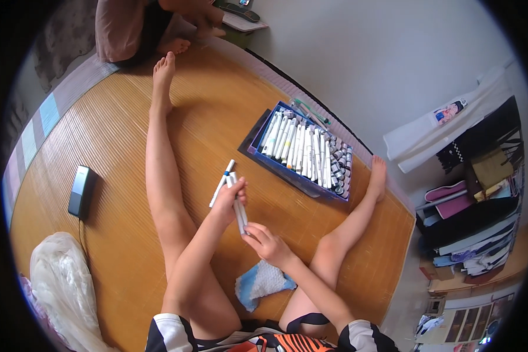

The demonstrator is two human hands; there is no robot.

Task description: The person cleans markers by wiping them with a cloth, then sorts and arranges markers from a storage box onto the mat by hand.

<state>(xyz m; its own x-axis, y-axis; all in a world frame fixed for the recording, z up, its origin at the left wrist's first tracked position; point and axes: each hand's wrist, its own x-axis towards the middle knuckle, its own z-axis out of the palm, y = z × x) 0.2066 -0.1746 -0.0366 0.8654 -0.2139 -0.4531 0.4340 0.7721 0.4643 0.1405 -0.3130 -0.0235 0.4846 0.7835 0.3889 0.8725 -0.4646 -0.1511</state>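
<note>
Between my legs, my left hand is closed around white marker pens, held upright in a slant. My right hand has its thumb and fingers at the lower end of these markers, pinching them there. Just beyond my left hand, another white marker with a blue band lies on the mat, partly hidden by the hand. To the right stands a blue box packed with many white markers, some lying flat on top and others with their ends up.
A blue-and-white cloth lies near my lap. At left are a dark rectangular device with a cable and a translucent plastic bag. Pens lie behind the box. Another person sits at the far edge; clothes hang at right.
</note>
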